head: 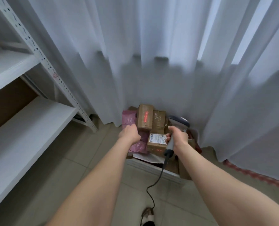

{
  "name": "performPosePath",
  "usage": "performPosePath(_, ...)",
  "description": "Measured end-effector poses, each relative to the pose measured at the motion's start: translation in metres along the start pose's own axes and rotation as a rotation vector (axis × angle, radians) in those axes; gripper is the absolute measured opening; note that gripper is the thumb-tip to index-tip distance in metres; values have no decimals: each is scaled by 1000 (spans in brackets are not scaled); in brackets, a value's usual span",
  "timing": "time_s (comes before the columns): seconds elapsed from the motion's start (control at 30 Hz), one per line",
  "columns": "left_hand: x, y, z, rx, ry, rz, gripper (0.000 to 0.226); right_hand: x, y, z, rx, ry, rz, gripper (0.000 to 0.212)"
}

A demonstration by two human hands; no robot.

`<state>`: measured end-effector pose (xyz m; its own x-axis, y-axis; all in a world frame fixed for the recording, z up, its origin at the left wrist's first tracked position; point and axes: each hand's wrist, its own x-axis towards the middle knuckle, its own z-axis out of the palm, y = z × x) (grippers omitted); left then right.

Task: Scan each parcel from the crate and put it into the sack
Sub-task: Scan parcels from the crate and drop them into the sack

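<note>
A crate (153, 168) on the floor holds several parcels. A brown box (145, 117) at the back carries a red scan line. A labelled brown box (156, 141) lies nearer me, and pink mailer bags (128, 119) sit at the left. My right hand (178, 136) grips a grey handheld scanner (178, 123) above the crate's right side, its black cable (155, 183) trailing down to the floor. My left hand (130, 132) hovers over the pink bags with fingers curled under; whether it holds anything is hidden. No sack is in view.
White metal shelving (37, 115) fills the left side, with a cardboard box (8, 101) on a lower shelf. A long white curtain (168, 62) hangs behind the crate. The floor (89, 163) is beige tile. A red patterned strip (256, 175) runs along the right.
</note>
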<state>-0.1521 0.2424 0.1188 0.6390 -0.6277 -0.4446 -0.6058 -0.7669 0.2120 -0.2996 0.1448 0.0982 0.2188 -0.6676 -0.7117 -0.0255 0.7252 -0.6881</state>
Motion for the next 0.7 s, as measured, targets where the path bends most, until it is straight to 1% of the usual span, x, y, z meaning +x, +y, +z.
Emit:
performPosePath(0.1,51,13,10,-8,-40,-16,52,47,-14,10,17,31,29,13)
performPosePath(0.23,134,29,23,-89,-79,-10,50,119,-24,40,33,42,94,10)
performPosePath(0.27,154,31,28,-111,-87,-18,53,139,-24,49,39,48,107,9)
performPosePath(0.37,203,32,40,-189,-115,-92,81,190,-20,72,27,58,150,8)
performPosePath(0.4,221,31,45,-209,-124,-119,88,209,-18,81,11,63,165,11)
performPosePath(0.47,250,28,54,-239,-123,-167,95,240,-12,95,-27,71,190,26)
performPosePath(0.57,286,24,66,-295,-92,-208,91,277,-5,113,-87,64,227,47)
performPosePath(0.63,302,22,74,-333,-83,-208,85,293,-1,122,-79,36,241,51)
performPosePath(0.7,312,19,79,-366,-114,-208,73,303,2,129,-60,-6,258,51)
